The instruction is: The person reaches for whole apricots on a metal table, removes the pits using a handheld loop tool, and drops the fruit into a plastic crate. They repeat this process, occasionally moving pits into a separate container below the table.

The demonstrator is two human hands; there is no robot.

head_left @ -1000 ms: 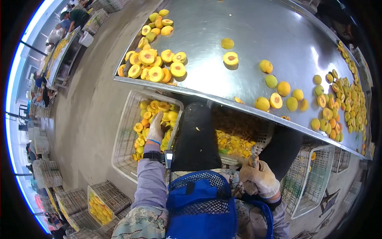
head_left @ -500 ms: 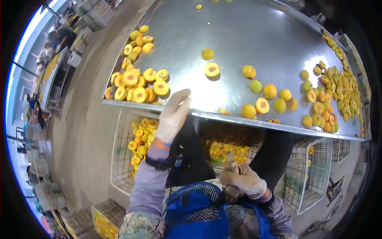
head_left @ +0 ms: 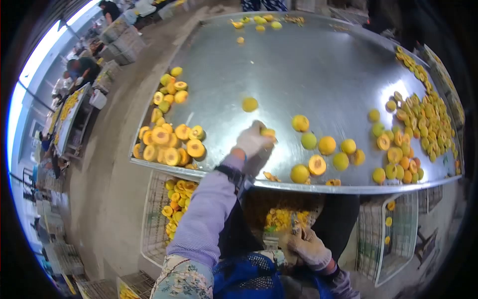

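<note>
My left hand [head_left: 251,140], in a pale work glove, reaches over the metal table [head_left: 224,65] with its fingers closed around a cut peach half [head_left: 269,133]. Just beyond it lies a single peach half [head_left: 250,104], cut face down. My right hand [head_left: 311,248], gloved too, is low in front of my lap, wrapped around a small metal tool [head_left: 297,230] that points up; its exact kind is not clear. To the left of my left hand is a heap of peach halves [head_left: 172,156], with stones showing in some. Several peaches [head_left: 327,145] lie to its right.
A large pile of peach halves [head_left: 416,119] covers the table's right side. Beneath the near edge are a crate of peach halves [head_left: 174,204], a container with yellow pieces [head_left: 286,218] and another crate [head_left: 387,239]. Co-workers [head_left: 82,70] are at another table on the far left.
My left hand has moved forward and right from the table's near edge and taken hold of the peach half. My right hand stays low with the tool. The view has shifted slightly.
</note>
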